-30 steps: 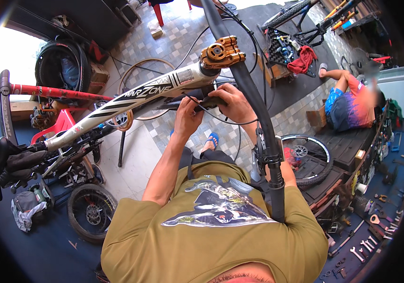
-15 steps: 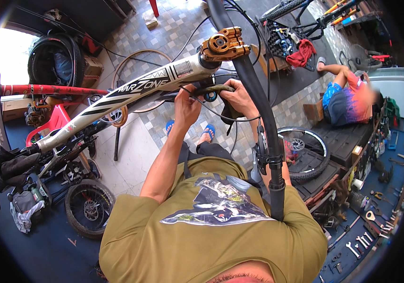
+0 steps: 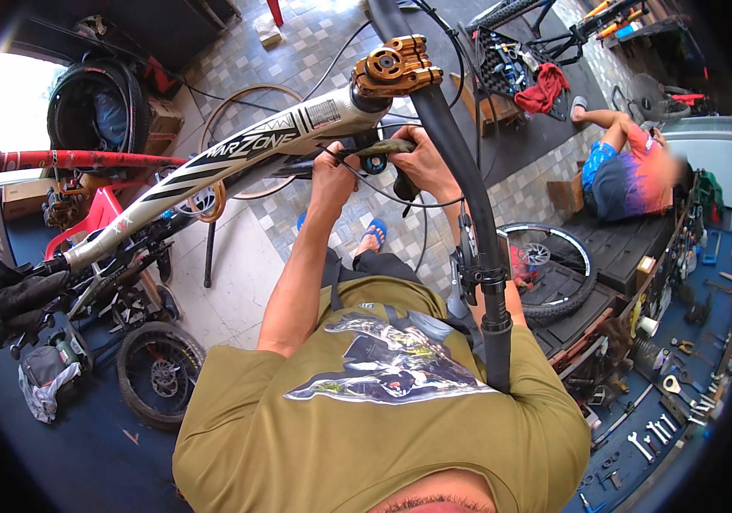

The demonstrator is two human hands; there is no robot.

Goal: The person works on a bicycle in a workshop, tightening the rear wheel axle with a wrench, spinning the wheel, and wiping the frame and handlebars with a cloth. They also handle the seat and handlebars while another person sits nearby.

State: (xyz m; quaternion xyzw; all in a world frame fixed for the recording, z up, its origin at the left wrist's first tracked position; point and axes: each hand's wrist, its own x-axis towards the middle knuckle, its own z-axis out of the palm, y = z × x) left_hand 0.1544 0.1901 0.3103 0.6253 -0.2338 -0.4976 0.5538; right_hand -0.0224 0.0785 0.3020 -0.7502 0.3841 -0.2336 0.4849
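A pale bicycle frame [image 3: 212,168] with black stripes slants across the view, topped by a gold stem [image 3: 396,67] and a black handlebar [image 3: 460,162]. Below its head tube, both hands grip a twisted olive-dark rag [image 3: 383,148]. My left hand [image 3: 333,179] pinches one end, close under the frame tube. Fingers of my right hand [image 3: 424,162] are closed round the other end, where a dark loose part hangs down. Stretched between them, the rag passes at a dark round part with a blue ring [image 3: 374,164]. Thin cables cross near both hands.
At right, a person [image 3: 631,175] sits by black boxes and a loose wheel [image 3: 546,269]. Wrenches [image 3: 652,436] and other tools lie on a blue surface. On the left are a red bike tube [image 3: 84,160], a red chair [image 3: 101,218] and another wheel [image 3: 161,376].
The rag looks straighter between my hands, and my right hand has shifted slightly up and left. The whole view has shifted a little.
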